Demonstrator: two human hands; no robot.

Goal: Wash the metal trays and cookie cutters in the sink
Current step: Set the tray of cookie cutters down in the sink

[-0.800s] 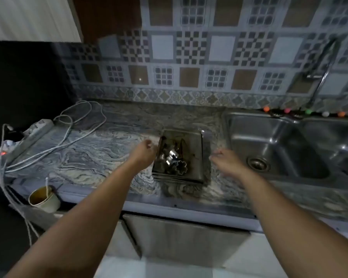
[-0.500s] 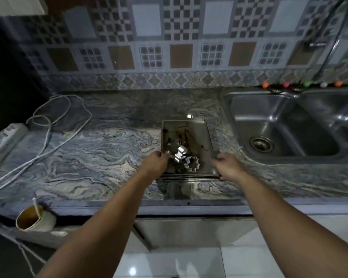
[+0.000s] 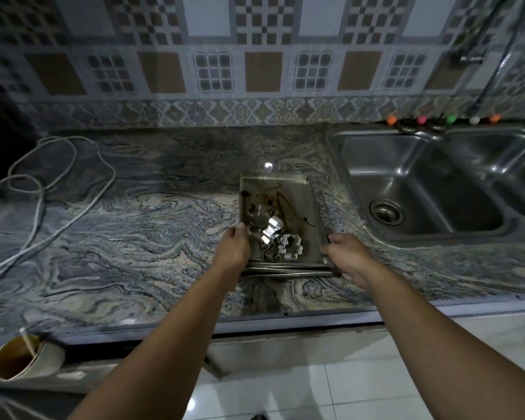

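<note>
A stack of rectangular metal trays rests on the marble counter, just left of the sink. The top tray is smeared with brown streaks and holds several metal cookie cutters, one flower-shaped. My left hand grips the stack's near left corner, thumb over the rim. My right hand grips the near right corner. The double steel sink lies to the right, its left basin empty with the drain visible.
A tap rises behind the sink, with small coloured balls along the rim. White cables lie coiled on the counter's left. A paper cup with a stick sits at the counter's near left edge.
Both hands moved from beside the trays onto the stack's near corners and closed on them. The camera tilted down and closer to the counter.
</note>
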